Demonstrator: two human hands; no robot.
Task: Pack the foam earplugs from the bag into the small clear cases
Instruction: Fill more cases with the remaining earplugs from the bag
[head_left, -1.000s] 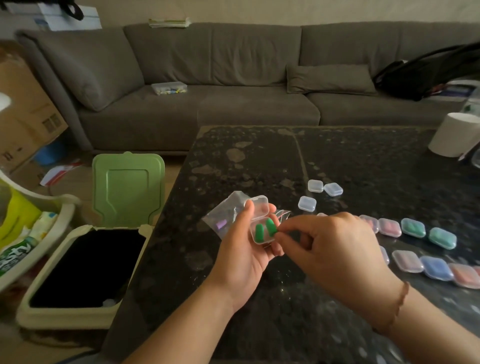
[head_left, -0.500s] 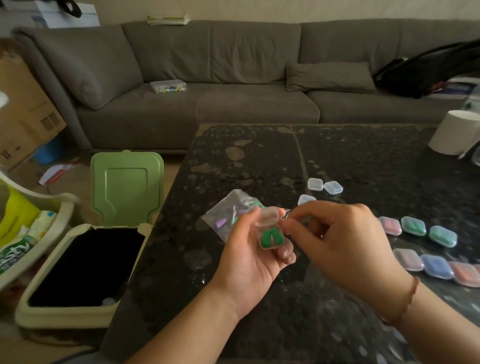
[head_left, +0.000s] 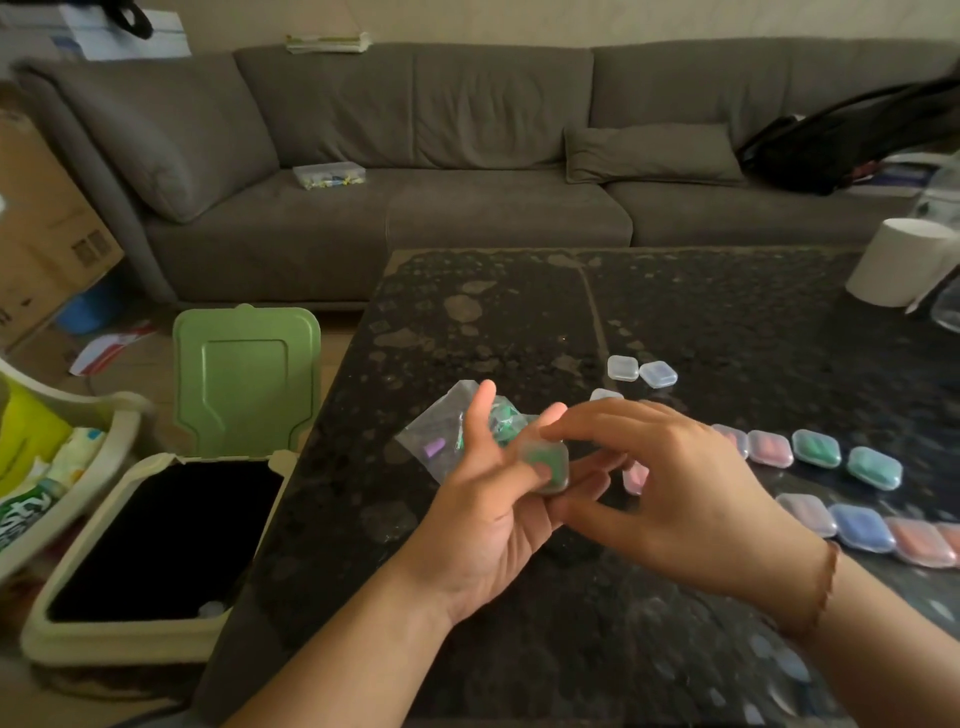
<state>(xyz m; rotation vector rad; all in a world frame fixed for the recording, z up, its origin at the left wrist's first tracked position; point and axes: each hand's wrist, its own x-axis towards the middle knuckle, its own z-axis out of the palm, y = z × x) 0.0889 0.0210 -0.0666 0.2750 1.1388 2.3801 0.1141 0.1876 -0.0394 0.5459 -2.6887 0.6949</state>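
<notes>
A small clear case (head_left: 546, 464) with green earplugs inside sits between my two hands above the dark table (head_left: 727, 322), its lid down. My left hand (head_left: 488, 499) holds it from the left with thumb and fingertips. My right hand (head_left: 670, 488) pinches it from the right. Behind my left hand lies the clear plastic bag (head_left: 441, 441) with a purple earplug and some green ones showing. Several filled cases lie in rows at the right, among them green cases (head_left: 815, 448) and a blue one (head_left: 862, 527). Empty clear cases (head_left: 622, 368) lie further back.
An open bin (head_left: 140, 545) with a raised green lid (head_left: 247, 379) stands on the floor left of the table. A white roll (head_left: 901, 267) stands at the table's far right. A grey sofa (head_left: 415, 156) runs along the back.
The case's lid was open a second ago with the green earplugs showing. It has since been folded down, and both hands now press on the case.
</notes>
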